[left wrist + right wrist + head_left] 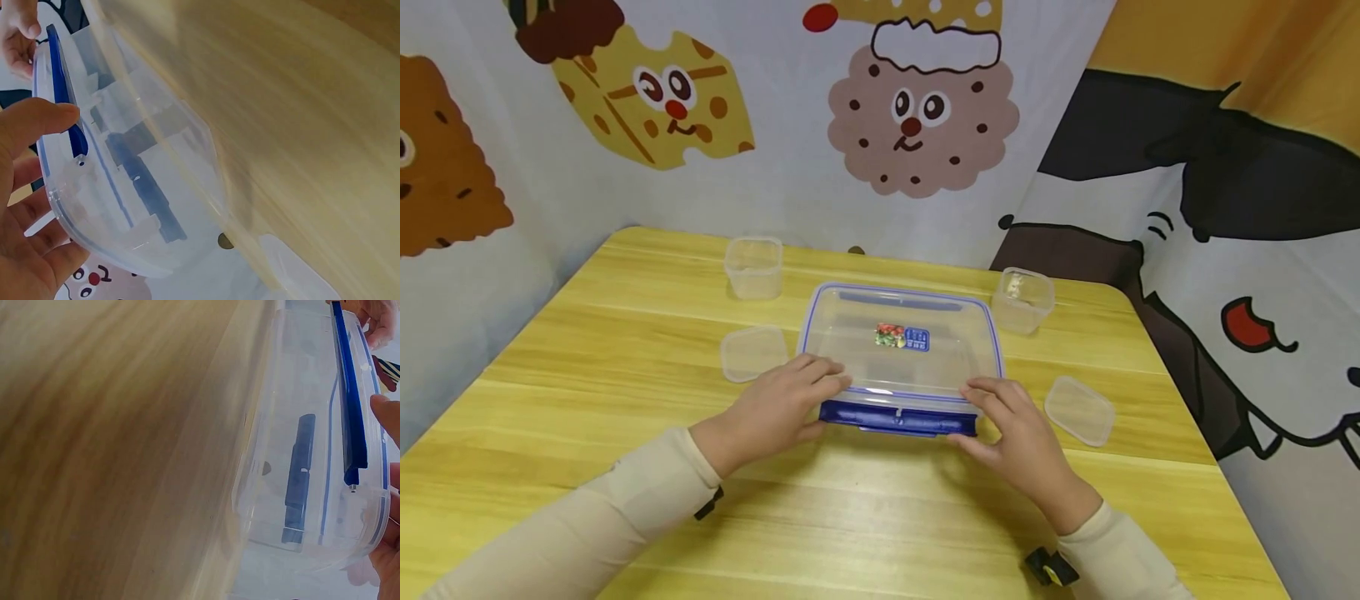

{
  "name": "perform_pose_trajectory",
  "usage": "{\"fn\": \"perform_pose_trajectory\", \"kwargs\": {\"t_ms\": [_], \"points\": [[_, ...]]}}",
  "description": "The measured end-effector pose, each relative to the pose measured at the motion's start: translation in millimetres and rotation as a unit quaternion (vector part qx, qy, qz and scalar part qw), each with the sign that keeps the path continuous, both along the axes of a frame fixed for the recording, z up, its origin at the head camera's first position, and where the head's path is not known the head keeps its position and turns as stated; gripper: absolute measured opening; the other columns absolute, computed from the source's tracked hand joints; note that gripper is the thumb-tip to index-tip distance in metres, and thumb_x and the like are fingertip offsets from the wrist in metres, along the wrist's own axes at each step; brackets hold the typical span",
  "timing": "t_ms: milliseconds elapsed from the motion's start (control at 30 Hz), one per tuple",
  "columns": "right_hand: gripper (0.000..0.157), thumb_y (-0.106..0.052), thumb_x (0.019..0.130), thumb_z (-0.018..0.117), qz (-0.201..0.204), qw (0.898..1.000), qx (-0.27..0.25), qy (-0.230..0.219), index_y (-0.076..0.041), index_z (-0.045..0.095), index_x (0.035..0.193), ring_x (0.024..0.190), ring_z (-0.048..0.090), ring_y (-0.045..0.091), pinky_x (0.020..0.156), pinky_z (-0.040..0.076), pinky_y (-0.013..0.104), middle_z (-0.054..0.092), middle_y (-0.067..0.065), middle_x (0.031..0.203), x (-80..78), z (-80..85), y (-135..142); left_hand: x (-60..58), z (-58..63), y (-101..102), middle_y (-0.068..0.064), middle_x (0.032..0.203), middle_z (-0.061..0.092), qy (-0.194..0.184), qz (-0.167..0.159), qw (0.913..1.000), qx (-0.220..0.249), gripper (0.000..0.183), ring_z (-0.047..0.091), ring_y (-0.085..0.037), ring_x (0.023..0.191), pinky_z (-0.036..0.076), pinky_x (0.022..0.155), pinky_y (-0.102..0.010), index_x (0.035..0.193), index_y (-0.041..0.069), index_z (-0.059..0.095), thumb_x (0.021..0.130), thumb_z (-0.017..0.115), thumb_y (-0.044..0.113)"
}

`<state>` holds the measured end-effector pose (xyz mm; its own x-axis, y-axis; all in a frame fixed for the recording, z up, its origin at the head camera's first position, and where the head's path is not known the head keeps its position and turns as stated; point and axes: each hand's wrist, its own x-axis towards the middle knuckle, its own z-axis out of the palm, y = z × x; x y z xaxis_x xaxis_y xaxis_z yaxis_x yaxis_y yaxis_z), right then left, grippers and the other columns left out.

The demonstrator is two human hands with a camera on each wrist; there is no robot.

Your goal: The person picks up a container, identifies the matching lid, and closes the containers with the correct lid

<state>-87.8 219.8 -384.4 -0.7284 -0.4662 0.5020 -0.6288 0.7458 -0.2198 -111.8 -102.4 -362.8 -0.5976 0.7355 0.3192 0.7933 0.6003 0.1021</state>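
Taking the middle of the wood-grain table as my dial, I have one clear tub upright at eleven, a flat lid at ten, a second tub at two and a second lid at three. Beyond twelve I see a backdrop printed with cartoons: cheese toward eleven, biscuit at twelve.

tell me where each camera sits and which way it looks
Head: on the person's head, facing forward and down at the lidded container on the table; left hand, right hand and both sleeves show.
Left wrist: facing the container sideways, table tilted; left hand close at the left edge, right hand at top left.
Right wrist: similar, reversed; right hand at the right edge, left hand at top right.
Shared: both wrist views show the container's blue flap.
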Motion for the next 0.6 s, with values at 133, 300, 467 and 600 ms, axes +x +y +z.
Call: {"fn": "perform_pose_trajectory", "kwargs": {"t_ms": [133,300,467,600], "points": [[0.059,-0.04,0.066,0.076,0.002,1.0,-0.001,0.002,-0.004,0.062,0.11,0.107,0.047,0.024,0.091,0.039,0.033,0.055,0.008,0.114,-0.1,-0.8,0.8,-0.6,1.7,0.7,-0.007,0.119,0.053,-0.005,0.0,1.0,-0.002,0.057,0.049,-0.024,0.108,0.046,0.088,-0.035,0.119,0.011,0.055,0.067,0.077,0.023],[0.061,-0.04,0.064,0.077,0.007,1.0,-0.008,0.008,-0.003,0.062,0.11,0.107,0.047,0.024,0.09,0.039,0.034,0.055,0.008,0.114,-0.6,-1.5,1.0,-0.5,3.5,1.7,-0.006,0.119,0.053,-0.011,0.007,0.9999,-0.003,0.054,0.049,-0.023,0.108,0.046,0.087,-0.034,0.119,0.012,0.055,0.069,0.074,0.022],[0.059,-0.037,0.063,0.078,0.009,1.0,-0.011,0.017,-0.003,0.062,0.109,0.106,0.048,0.025,0.088,0.041,0.036,0.056,0.008,0.113,-1.0,-1.7,0.4,1.0,3.3,1.9,-0.005,0.12,0.053,-0.019,0.02,0.9996,-0.007,0.053,0.049,-0.022,0.109,0.046,0.088,-0.034,0.12,0.013,0.055,0.07,0.072,0.023],[0.057,-0.034,0.063,0.079,0.005,1.0,-0.012,0.019,-0.003,0.062,0.108,0.105,0.048,0.025,0.086,0.042,0.037,0.056,0.009,0.113,-0.1,-0.9,-0.7,2.0,3.1,3.2,-0.005,0.118,0.054,-0.015,0.027,0.9995,0.005,0.051,0.05,-0.021,0.107,0.047,0.086,-0.034,0.118,0.013,0.057,0.07,0.071,0.023]]}}
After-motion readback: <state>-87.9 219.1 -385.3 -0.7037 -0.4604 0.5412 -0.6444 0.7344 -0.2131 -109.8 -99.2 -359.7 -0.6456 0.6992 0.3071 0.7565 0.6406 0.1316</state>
